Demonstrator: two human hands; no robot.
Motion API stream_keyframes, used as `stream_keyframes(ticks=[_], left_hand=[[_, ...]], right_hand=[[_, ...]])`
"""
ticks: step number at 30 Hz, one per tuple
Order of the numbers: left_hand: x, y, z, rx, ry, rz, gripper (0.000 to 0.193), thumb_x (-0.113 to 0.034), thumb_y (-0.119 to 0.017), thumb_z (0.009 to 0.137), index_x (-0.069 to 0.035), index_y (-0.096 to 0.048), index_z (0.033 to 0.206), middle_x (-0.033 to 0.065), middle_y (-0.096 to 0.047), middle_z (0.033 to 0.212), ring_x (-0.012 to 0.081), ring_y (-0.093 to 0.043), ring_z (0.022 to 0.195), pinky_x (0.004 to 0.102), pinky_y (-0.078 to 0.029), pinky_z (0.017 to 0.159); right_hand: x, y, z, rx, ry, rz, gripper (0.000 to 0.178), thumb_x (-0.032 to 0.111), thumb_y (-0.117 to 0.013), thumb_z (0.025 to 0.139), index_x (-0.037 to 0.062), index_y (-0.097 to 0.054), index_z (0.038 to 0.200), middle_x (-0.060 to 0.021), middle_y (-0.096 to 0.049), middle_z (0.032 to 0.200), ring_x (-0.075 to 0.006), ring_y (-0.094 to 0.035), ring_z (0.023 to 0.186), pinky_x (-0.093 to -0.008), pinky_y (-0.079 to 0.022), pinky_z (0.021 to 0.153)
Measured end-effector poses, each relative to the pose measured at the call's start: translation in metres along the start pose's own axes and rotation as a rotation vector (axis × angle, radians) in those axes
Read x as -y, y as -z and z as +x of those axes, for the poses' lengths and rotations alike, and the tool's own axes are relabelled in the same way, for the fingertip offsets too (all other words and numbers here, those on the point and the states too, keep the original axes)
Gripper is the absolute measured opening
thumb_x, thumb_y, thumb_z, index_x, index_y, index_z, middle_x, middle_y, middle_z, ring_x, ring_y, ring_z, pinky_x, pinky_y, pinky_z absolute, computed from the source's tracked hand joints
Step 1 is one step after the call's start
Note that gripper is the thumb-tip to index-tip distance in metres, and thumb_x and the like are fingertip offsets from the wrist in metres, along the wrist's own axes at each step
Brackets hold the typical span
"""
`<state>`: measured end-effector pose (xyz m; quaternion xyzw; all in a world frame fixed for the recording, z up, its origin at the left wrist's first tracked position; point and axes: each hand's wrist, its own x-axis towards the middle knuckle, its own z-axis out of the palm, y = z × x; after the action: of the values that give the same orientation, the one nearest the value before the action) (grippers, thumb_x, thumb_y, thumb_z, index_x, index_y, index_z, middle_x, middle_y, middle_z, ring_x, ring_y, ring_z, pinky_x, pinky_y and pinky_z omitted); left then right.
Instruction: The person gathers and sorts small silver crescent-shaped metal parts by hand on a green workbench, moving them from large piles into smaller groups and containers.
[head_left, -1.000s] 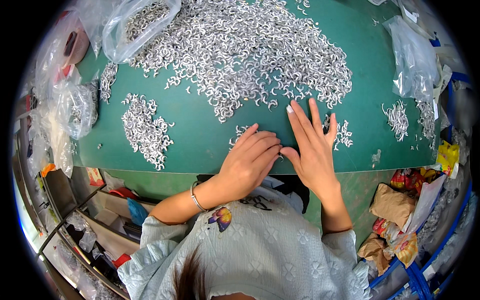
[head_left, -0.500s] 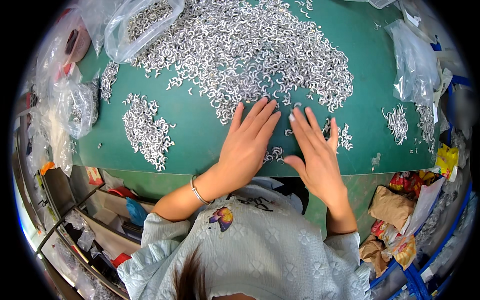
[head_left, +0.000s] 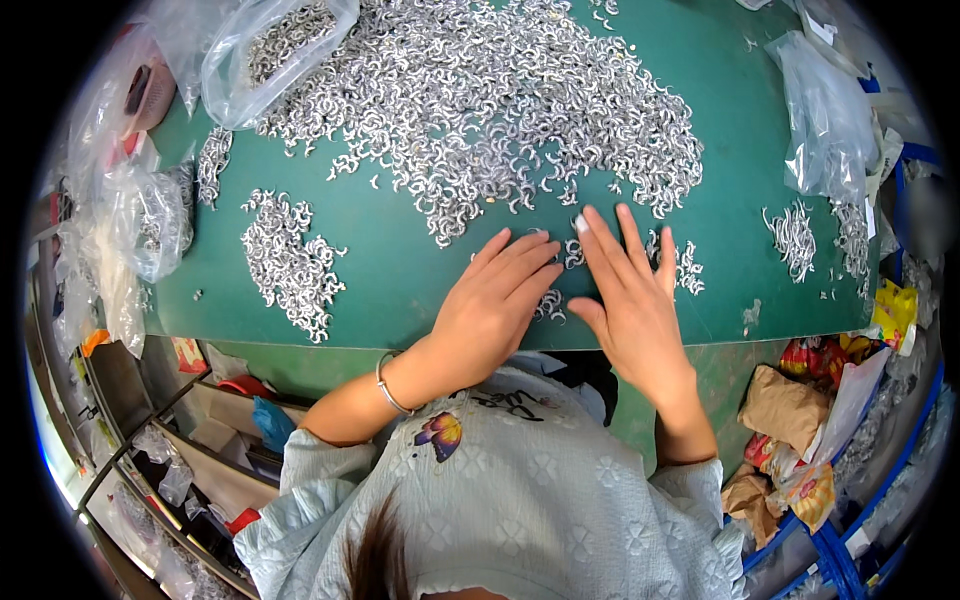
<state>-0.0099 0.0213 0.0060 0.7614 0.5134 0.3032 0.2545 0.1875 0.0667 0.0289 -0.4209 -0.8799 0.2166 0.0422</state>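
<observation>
A broad heap of small silvery crescent-shaped metal pieces (head_left: 480, 120) covers the far middle of the green tabletop. Just short of its near edge, my left hand (head_left: 492, 305) lies palm down with fingers stretched and slightly bent, holding nothing visible. Right of it, my right hand (head_left: 635, 310) rests flat with fingers spread. A few crescents (head_left: 548, 305) lie between the hands near the table edge, partly under my left fingers. More crescents (head_left: 688, 268) sit beside my right little finger. What lies beneath the palms is hidden.
Smaller piles of crescents stand to the left (head_left: 290, 265) and of thin curved pieces to the right (head_left: 793, 240). A clear plastic bag (head_left: 235, 80) opens at far left; another plastic bag (head_left: 825, 130) lies at far right. Shelving (head_left: 215, 440) and a brown paper package (head_left: 785, 408) flank me below.
My left hand has drawn back from the heap's near edge toward me, its fingers bending a little more. My right hand has shifted slightly, fingers still spread.
</observation>
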Motion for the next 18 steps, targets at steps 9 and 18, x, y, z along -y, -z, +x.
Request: stream_keyframes(ticks=[9,18], left_hand=[[0.005,0.005,0.001,-0.043,0.027,0.060,0.041,0.012,-0.055,0.077,0.001,-0.063,0.116,0.0148,-0.062,0.123,0.0324,-0.057,0.119,0.0487,-0.040,0.107],[0.007,0.005,0.001,-0.096,0.004,-0.006,0.042,0.013,-0.053,0.074,0.002,-0.063,0.113,0.0163,-0.062,0.120,0.0347,-0.057,0.116,0.0492,-0.041,0.105]], right_hand=[[0.002,0.003,-0.011,0.036,-0.035,0.011,0.061,0.023,-0.067,0.085,0.0019,-0.047,0.139,-0.0074,-0.036,0.153,-0.0356,-0.022,0.146,-0.0658,-0.012,0.112],[-0.005,-0.002,0.016,-0.126,0.003,0.024,0.059,0.019,-0.069,0.085,0.0070,-0.049,0.139,-0.0030,-0.038,0.152,-0.0345,-0.025,0.145,-0.0669,-0.014,0.110]])
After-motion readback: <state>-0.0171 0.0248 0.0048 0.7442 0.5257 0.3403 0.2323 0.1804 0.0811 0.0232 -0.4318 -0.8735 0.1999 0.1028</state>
